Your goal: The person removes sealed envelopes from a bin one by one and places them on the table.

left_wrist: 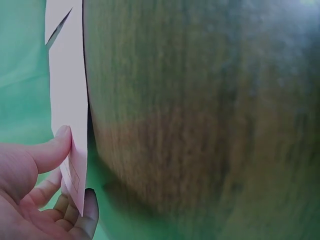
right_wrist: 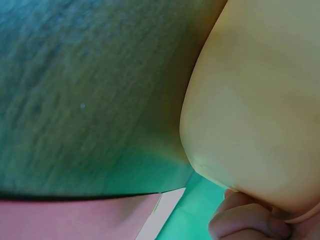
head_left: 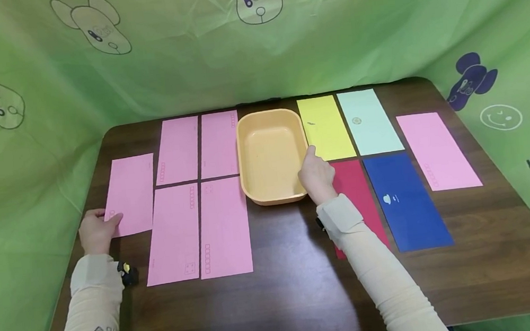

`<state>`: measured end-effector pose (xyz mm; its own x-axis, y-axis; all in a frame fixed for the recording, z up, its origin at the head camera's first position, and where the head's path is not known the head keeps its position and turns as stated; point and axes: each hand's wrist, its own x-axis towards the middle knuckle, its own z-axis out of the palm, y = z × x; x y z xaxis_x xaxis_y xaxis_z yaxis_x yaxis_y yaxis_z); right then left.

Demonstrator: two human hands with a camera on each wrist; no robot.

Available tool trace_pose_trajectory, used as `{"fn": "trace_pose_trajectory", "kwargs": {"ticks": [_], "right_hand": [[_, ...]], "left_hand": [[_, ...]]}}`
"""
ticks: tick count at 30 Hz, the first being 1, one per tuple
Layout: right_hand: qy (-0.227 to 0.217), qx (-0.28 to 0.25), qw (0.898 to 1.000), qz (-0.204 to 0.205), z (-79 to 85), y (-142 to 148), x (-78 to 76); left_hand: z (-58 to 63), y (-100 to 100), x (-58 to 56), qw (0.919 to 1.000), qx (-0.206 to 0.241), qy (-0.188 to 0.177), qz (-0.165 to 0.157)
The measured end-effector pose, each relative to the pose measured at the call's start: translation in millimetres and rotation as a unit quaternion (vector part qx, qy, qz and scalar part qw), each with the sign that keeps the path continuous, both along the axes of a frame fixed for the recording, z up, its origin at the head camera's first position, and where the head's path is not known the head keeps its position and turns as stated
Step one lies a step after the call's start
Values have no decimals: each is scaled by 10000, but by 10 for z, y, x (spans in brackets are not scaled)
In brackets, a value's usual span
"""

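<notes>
My left hand (head_left: 97,230) is at the left side of the table and pinches the near left corner of a pink envelope (head_left: 130,192) between thumb and fingers. In the left wrist view the thumb lies on the envelope's face (left_wrist: 70,100), with fingers behind it and the corner lifted. My right hand (head_left: 316,175) grips the right rim of a pale orange plastic basin (head_left: 271,159). Seen from the right wrist, curled fingers (right_wrist: 250,220) sit at the basin's edge (right_wrist: 250,100). No contents show inside the basin.
Several pink envelopes (head_left: 225,228) lie in a block left of the basin. On the right are yellow (head_left: 326,127), mint (head_left: 370,120), red (head_left: 356,194) and blue (head_left: 408,205) envelopes and another pink envelope (head_left: 438,151). Green printed cloth (head_left: 189,71) surrounds the brown table (head_left: 282,292).
</notes>
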<state>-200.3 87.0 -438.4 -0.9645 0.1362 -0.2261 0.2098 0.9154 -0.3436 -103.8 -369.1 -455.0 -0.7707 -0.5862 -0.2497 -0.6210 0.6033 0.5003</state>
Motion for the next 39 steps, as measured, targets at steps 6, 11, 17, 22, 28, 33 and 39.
{"fn": "trace_pose_trajectory", "kwargs": {"ticks": [6,11,17,22,28,33,39], "right_hand": [[-23,-23,10000,20,0,-7,2],[-22,-28,10000,-1,6,-9,0],[-33,-29,10000,-5,3,-13,-20],[-20,-42,10000,-10,-8,-18,-9],[-11,-62,10000,12,-13,-36,8],[117,-68,9999,55,-9,-48,11],[194,-222,9996,-2,-21,-25,7]], "left_hand": [[-17,-5,15,10000,-38,-16,21],[-36,-13,21,10000,-71,65,-4],[-39,0,12,9998,-110,154,-16],[-43,-1,1,9999,-74,119,20],[-44,5,25,9999,-63,123,63],[-49,14,25,9996,-44,271,69],[-70,44,17,9991,-6,408,75]]}}
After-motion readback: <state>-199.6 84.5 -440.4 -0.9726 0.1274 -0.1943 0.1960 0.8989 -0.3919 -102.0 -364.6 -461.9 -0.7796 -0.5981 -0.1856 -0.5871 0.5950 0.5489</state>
